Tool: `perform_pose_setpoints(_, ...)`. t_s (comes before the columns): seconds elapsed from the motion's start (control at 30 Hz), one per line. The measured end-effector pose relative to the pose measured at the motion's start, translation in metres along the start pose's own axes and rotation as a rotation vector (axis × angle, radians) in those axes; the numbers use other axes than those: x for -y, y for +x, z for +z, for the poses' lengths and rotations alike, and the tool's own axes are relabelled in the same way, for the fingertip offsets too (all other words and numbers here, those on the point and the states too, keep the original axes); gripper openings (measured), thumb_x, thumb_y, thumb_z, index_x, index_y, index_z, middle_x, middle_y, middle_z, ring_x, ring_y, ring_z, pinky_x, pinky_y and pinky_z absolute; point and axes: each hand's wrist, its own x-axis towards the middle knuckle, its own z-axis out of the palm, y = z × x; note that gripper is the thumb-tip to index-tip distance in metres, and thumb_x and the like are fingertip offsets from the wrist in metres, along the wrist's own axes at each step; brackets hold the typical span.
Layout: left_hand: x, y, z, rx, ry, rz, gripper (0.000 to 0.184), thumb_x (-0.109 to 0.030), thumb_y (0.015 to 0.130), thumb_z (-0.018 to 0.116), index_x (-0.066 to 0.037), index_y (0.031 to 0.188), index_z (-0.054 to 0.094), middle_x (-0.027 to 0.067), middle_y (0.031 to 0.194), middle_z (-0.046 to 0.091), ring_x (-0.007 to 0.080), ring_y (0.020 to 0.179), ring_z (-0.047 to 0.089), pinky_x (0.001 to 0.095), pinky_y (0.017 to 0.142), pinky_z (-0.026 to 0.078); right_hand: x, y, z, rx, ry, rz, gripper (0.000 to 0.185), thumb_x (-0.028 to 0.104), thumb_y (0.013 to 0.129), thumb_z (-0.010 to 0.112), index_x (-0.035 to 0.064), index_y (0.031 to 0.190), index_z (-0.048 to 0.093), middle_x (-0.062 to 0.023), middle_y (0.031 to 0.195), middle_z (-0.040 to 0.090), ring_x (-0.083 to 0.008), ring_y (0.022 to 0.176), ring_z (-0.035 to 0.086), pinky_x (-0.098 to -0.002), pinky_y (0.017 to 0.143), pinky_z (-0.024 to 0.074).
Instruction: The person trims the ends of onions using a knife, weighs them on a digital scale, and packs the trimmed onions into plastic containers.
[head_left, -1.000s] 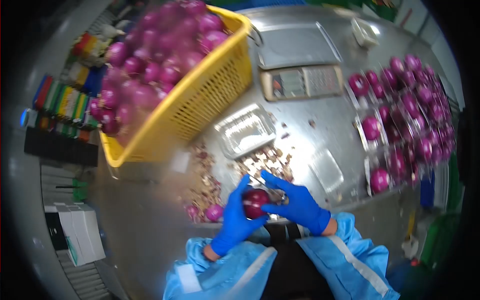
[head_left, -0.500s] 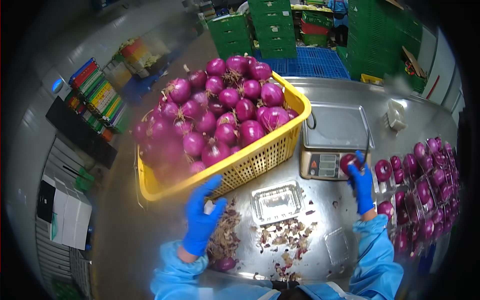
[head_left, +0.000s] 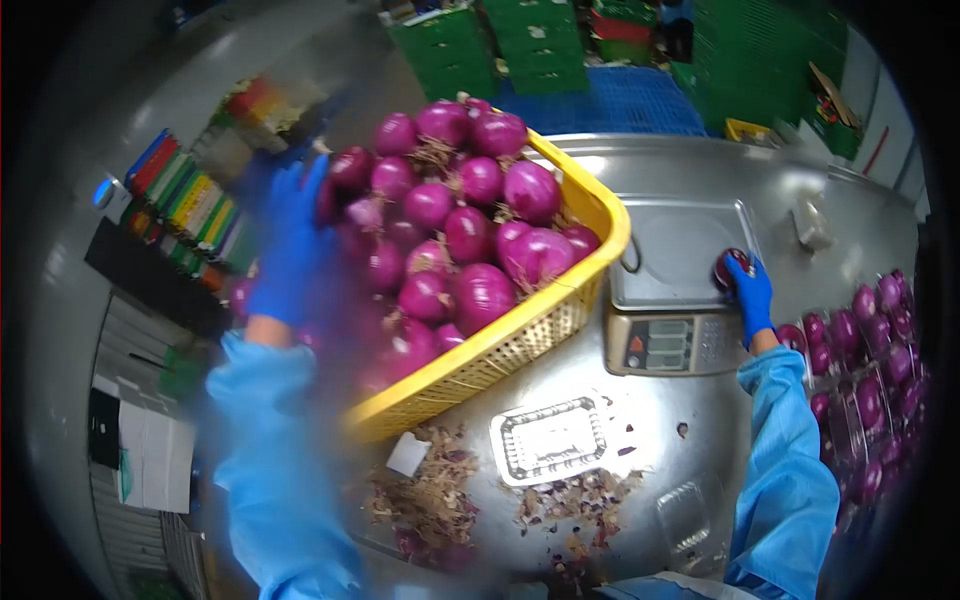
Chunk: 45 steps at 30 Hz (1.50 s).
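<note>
My left hand (head_left: 292, 240), in a blue glove, reaches over the far left side of the yellow basket (head_left: 480, 360). Its fingers are spread beside the heaped red onions (head_left: 468, 235), and part of it is blurred. At the right, my right hand (head_left: 752, 292) grips a dark red onion (head_left: 732, 268) at the right edge of the weighing scale's metal plate (head_left: 675, 255). The scale's display (head_left: 668, 343) faces me. Below the basket lies a clear plastic tray (head_left: 548, 440).
Packed onions in clear trays (head_left: 870, 390) stand at the right. Onion peelings (head_left: 440, 490) and a clear lid (head_left: 690, 515) lie near the front. A small clear container (head_left: 812, 222) sits at the back right. Green crates (head_left: 535, 45) are stacked behind the table.
My hands were together around an onion and have parted. The right one carried an onion rightward to the scale plate; the left one moved up over the basket's left side. The view has shifted.
</note>
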Motion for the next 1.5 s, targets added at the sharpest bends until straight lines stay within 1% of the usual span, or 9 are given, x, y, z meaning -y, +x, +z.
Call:
perform_pose_setpoints(0.07,-0.01,0.031,-0.008,0.348,0.089,-0.102,0.079,-0.007,0.06,0.072,-0.015,0.135,0.049,0.0169,0.129,0.053,0.0339,0.123,0.049,0.0424,0.104,0.04,-0.002,-0.004,-0.012,0.001,0.045,-0.021,0.08,0.036,0.074,0.08,0.0,0.136,0.045,-0.0169,0.118,0.059,-0.0238,0.097,0.065,-0.0335,0.062,0.0582)
perform_pose_setpoints(0.27,0.052,0.012,0.037,0.042,-0.294,-0.031,0.07,-0.01,0.064,0.074,-0.01,0.131,0.053,0.014,0.118,0.06,0.0328,0.108,0.059,0.0409,0.094,0.047,0.03,-0.064,-0.054,0.005,0.024,0.057,0.065,0.029,0.082,0.074,0.0019,0.135,0.047,-0.0147,0.123,0.059,-0.0149,0.093,0.063,-0.0256,0.061,0.0513)
perform_pose_setpoints(0.4,0.058,-0.03,-0.003,-0.098,-1.207,-0.574,0.06,-0.003,0.071,0.07,-0.004,0.128,0.053,0.0112,0.13,0.054,0.0256,0.118,0.053,0.0361,0.099,0.046,0.024,-0.136,-0.084,0.103,0.268,-0.058,0.046,0.018,0.089,0.067,0.0058,0.131,0.053,-0.0096,0.116,0.063,-0.0084,0.079,0.063,-0.0219,0.054,0.0464)
perform_pose_setpoints(0.47,0.017,-0.074,-0.061,-0.004,-1.799,-0.629,0.056,-0.019,0.083,0.059,-0.001,0.134,0.045,0.0187,0.133,0.05,0.0317,0.122,0.051,0.0438,0.107,0.04,0.049,-0.199,-0.1,0.208,0.187,0.016,0.041,0.015,0.09,0.065,0.0068,0.129,0.055,-0.0069,0.111,0.066,-0.0077,0.076,0.063,-0.0199,0.055,0.0457)
perform_pose_setpoints(0.57,-0.06,-0.149,-0.114,0.135,-1.797,-1.027,0.064,-0.026,0.082,0.059,0.001,0.138,0.04,0.0198,0.139,0.043,0.0322,0.125,0.048,0.0454,0.106,0.04,0.057,-0.28,-0.106,0.427,-0.005,-0.034,0.037,0.017,0.089,0.067,0.0088,0.124,0.06,-0.0043,0.102,0.069,-0.0086,0.078,0.064,-0.022,0.062,0.0487)
perform_pose_setpoints(0.67,-0.162,-0.196,-0.166,0.458,-2.309,-0.959,0.074,-0.025,0.075,0.065,0.003,0.139,0.039,0.0189,0.143,0.039,0.0304,0.123,0.049,0.0431,0.101,0.047,0.058,-0.349,-0.097,0.616,-0.09,-0.139,0.031,0.02,0.087,0.069,0.0109,0.116,0.065,-0.0058,0.099,0.07,-0.0122,0.08,0.066,-0.026,0.07,0.0511)
perform_pose_setpoints(0.8,-0.222,-0.262,-0.181,0.958,-1.837,-1.197,0.083,-0.026,0.066,0.069,0.003,0.138,0.04,0.0163,0.132,0.048,0.0264,0.116,0.054,0.0393,0.097,0.05,0.084,-0.416,-0.091,0.844,-0.248,-0.343,0.027,0.027,0.082,0.073,0.0127,0.104,0.065,-0.007,0.088,0.066,-0.0249,0.074,0.066,-0.0321,0.065,0.0516)
perform_pose_setpoints(1.23,-0.243,-0.32,-0.2,1.142,-2.068,-0.767,0.088,-0.025,0.061,0.08,-0.001,0.137,0.045,0.0151,0.122,0.058,0.0262,0.114,0.056,0.0385,0.102,0.044,0.088,-0.472,-0.091,0.916,-0.461,-0.636,0.025,0.038,0.084,0.067,0.0156,0.093,0.061,-0.0059,0.08,0.059,-0.0268,0.061,0.061,-0.0352,0.051,0.0478)
perform_pose_setpoints(1.5,-0.229,-0.336,-0.196,0.973,-1.917,-0.938,0.09,-0.035,0.064,0.083,0.002,0.136,0.043,0.0152,0.133,0.052,0.027,0.118,0.055,0.0395,0.104,0.044,0.037,-0.482,-0.111,0.795,-0.289,-0.309,0.025,0.035,0.084,0.068,0.0109,0.081,0.063,-0.0096,0.073,0.062,-0.028,0.063,0.062,-0.0359,0.054,0.0471)
